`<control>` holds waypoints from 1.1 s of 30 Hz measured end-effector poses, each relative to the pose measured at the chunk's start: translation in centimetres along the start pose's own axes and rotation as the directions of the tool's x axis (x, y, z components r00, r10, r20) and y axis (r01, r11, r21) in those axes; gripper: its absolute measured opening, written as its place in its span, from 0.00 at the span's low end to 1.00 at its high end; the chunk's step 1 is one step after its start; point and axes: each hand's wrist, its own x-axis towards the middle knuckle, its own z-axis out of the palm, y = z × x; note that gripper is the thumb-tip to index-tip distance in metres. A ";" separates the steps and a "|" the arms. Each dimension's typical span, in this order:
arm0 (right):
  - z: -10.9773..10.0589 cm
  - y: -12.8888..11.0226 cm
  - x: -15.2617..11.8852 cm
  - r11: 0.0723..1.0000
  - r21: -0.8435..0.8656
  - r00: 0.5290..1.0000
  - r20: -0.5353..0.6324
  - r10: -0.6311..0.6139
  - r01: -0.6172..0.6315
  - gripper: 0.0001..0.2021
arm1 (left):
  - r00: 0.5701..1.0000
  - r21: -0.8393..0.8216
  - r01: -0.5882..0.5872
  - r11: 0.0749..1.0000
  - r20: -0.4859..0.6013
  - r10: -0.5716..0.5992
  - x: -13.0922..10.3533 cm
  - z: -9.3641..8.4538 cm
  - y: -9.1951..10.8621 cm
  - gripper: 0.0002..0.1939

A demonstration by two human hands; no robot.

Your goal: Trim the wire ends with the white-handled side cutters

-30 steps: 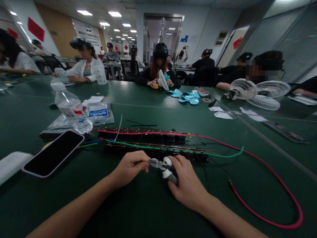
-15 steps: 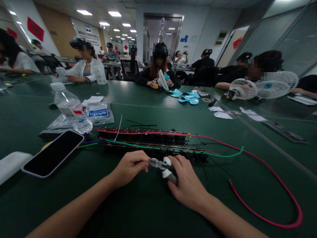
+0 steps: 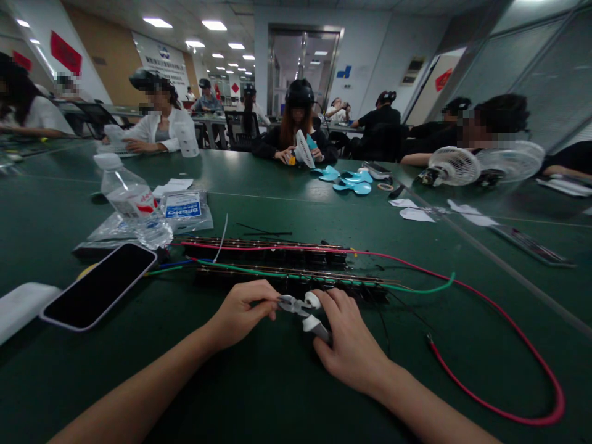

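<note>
My right hand point(image 3: 349, 342) is wrapped round the handles of the pliers point(image 3: 293, 305), which have white and grey grips and short metal jaws pointing left. At the jaw tips, the thumb and fingers of my left hand point(image 3: 247, 311) are pinched together. Whatever sits in that pinch is too small to make out. Just beyond both hands lie two long black strips with copper-coloured wires, a near strip point(image 3: 296, 285) and a far strip point(image 3: 319, 256). A green wire point(image 3: 259, 275) runs along the near one and a red wire point(image 3: 388, 256) along the far one.
A phone point(image 3: 99, 287), a water bottle point(image 3: 132, 200) and a plastic bag point(image 3: 185, 209) stand or lie to the left. The thick red cable loop point(image 3: 557, 401) curves round at right. Across the table a person holds a fan part point(image 3: 304, 149) near blue fan blades point(image 3: 354, 185).
My hands and the pliers stay in the same place. Far right, one of the white fan guards near a person is no longer seen upright behind the others.
</note>
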 end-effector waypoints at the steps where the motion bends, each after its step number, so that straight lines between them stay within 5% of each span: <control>1: 0.0 0.0 0.0 1.000 0.002 1.000 -0.003 0.000 0.000 0.29 | 1.000 0.003 -0.002 1.000 0.001 0.002 0.0 0.0 0.0 0.10; 33: 0.1 0.1 0.0 0.999 -0.033 1.000 -0.009 -0.001 0.001 0.27 | 1.000 0.044 -0.015 0.999 0.006 0.015 0.0 0.0 0.0 0.10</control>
